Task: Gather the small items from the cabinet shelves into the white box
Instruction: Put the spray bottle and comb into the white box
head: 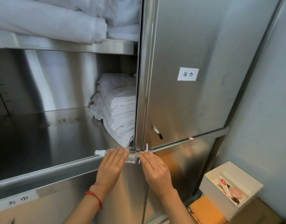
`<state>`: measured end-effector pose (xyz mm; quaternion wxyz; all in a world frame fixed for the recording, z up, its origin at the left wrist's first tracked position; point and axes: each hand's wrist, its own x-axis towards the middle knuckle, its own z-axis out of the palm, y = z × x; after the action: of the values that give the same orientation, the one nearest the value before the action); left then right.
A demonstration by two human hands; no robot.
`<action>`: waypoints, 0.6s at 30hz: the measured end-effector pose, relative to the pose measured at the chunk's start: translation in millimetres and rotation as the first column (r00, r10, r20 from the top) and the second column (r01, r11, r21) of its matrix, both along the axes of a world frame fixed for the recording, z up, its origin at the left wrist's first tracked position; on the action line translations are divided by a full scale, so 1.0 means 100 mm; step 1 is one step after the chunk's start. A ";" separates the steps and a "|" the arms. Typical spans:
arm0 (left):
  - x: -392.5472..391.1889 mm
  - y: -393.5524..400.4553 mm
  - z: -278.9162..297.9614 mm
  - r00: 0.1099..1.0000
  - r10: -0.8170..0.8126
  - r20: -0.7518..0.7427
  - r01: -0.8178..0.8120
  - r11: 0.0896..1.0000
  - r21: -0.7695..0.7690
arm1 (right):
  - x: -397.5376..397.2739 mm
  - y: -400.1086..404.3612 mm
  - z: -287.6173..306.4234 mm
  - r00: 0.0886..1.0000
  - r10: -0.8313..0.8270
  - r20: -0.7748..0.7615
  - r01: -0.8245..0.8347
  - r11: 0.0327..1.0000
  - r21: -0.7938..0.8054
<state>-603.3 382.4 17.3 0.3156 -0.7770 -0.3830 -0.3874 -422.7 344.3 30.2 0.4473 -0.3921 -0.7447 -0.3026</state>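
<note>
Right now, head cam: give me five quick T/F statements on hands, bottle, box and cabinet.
1. The left hand lies over a clear spray bottle at the shelf's front edge. True.
2. The white box is empty. False: it holds a pink round item and other small things.
3. The door with the paper label is wide open. False: it is closed.
4. A stack of folded white cloths sits on the same shelf as the bottle. True.
5. The right hand is inside the box. False: it is at the shelf edge, beside the left.
</note>
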 end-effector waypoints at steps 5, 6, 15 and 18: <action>0.31 -0.15 0.03 0.998 -0.059 -0.017 0.058 0.998 -0.019 | 0.37 -0.22 -0.01 0.997 -0.074 0.014 0.074 0.997 0.012; 0.38 -0.18 0.04 0.997 -0.070 -0.017 0.070 0.997 -0.016 | 0.44 -0.27 -0.01 0.996 -0.086 0.013 0.086 0.996 0.020; 1.05 -0.42 0.07 0.980 -0.194 -0.033 0.193 0.981 -0.026 | 1.06 -0.64 -0.01 0.979 -0.204 0.018 0.203 0.979 0.035; 1.26 -0.43 0.09 0.974 -0.220 -0.057 0.218 0.975 -0.041 | 1.22 -0.73 0.02 0.970 -0.240 0.022 0.239 0.970 0.040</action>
<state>-477.3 339.6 25.9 0.2688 -0.8313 -0.2918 -0.3893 -300.7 271.2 31.9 0.4048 -0.4668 -0.6920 -0.3734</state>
